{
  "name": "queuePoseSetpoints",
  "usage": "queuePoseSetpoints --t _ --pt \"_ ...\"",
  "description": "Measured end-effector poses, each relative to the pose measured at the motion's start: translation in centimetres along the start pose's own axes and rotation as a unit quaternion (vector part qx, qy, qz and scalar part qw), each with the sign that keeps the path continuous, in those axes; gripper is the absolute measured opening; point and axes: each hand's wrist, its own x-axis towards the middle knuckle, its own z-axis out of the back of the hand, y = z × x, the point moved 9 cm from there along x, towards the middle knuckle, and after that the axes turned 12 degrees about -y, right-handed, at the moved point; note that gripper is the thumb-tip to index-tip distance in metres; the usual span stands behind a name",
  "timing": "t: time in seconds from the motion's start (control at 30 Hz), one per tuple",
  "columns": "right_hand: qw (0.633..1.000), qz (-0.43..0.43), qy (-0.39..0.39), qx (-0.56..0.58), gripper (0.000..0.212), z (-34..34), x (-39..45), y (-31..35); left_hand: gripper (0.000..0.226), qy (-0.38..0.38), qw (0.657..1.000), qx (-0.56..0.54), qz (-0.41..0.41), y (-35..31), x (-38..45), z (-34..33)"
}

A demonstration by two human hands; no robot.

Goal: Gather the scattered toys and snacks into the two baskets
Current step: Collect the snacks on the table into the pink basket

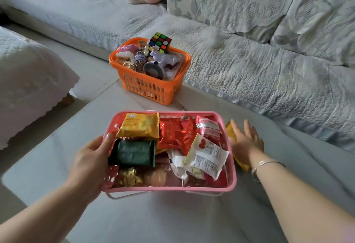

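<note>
At nine o'clock of the pink basket (231,165), its left wall is gripped by the left hand (90,163), thumb hooked over the rim beside a dark green packet (133,153); the basket is packed with snack wrappers and is set on the pale table (48,156). At twelve o'clock, well apart, the orange basket (146,87) is seen at the table's far edge, heaped with toys and topped by a puzzle cube (160,42). At three o'clock of the pink basket, the right hand (246,142) is laid with fingers spread over a yellow packet (230,130) just outside the rim; whether it is pinched cannot be told. The packet could be pushed toward the sofa-side edge if the flat hand slides rather than closes, and the loosely piled white wrapper (207,156) could be tipped out if the basket is tilted. Open room is judged widest at six o'clock; the right side is hemmed by the sofa (269,73)
</note>
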Motion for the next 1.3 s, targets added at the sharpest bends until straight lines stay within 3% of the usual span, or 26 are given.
queuePoseSetpoints --t 0.27,0.6,0.83,1.0,1.17,1.3 --pt "0.999 0.036 0.017 0.006 0.055 -3.8 3.2 0.1 0.02 0.011 1.0 -0.013 0.02 0.6 1.1 -1.4" --pt "0.988 0.044 -0.129 0.068 0.052 0.1 1.6 0.0 0.024 0.003 0.999 -0.012 0.039 1.8 0.7 -0.3" --pt "0.951 0.088 -0.255 0.148 0.054 8.7 -3.0 2.8 0.02 0.01 0.999 -0.021 0.025 1.7 -1.2 0.9" --pt "0.898 0.24 -0.299 0.215 0.059 14.2 -11.6 11.4 0.023 0.01 1.0 -0.011 0.0 1.4 -2.7 1.9" --pt "0.851 0.448 -0.206 0.181 0.058 12.1 -23.4 20.4 0.023 0.003 1.0 -0.017 -0.002 1.4 -4.0 3.2" --pt "0.843 0.502 -0.161 0.109 0.054 8.8 -27.3 22.8 0.021 0.014 0.999 -0.041 0.005 1.2 -5.1 4.0"
